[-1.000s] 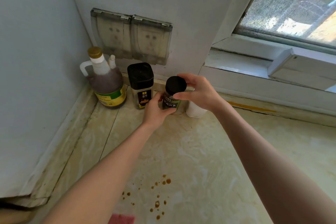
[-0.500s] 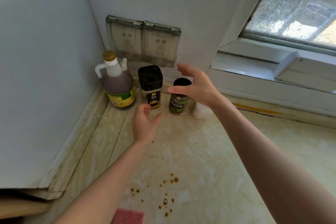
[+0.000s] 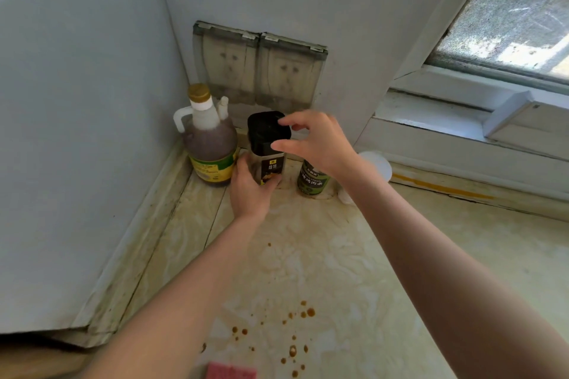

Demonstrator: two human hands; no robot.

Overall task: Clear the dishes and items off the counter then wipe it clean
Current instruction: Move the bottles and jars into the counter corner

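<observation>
Left hand (image 3: 249,191) now around square jar (image 3: 262,144)

Tabletop (image 3: 354,255) corner: containers in a row along the back wall
Left to right: jug (image 3: 211,144) tight in the corner, square jar (image 3: 267,160) just beside it, round jar (image 3: 312,182) next, tub (image 3: 378,164) furthest right, partly hidden behind the right forearm; twin sockets (image 3: 260,68) on the wall above jug and square jar; window (image 3: 517,9) up right, its sill behind the tub; left grip (image 3: 249,191) wrapped round the square jar's lower body from the front, right grip (image 3: 317,144) over its lid, contact unclear; spatter (image 3: 292,332) on the tabletop well in front of the row, sponge (image 3: 231,372) at the near edge of view, just left of the spatter
</observation>
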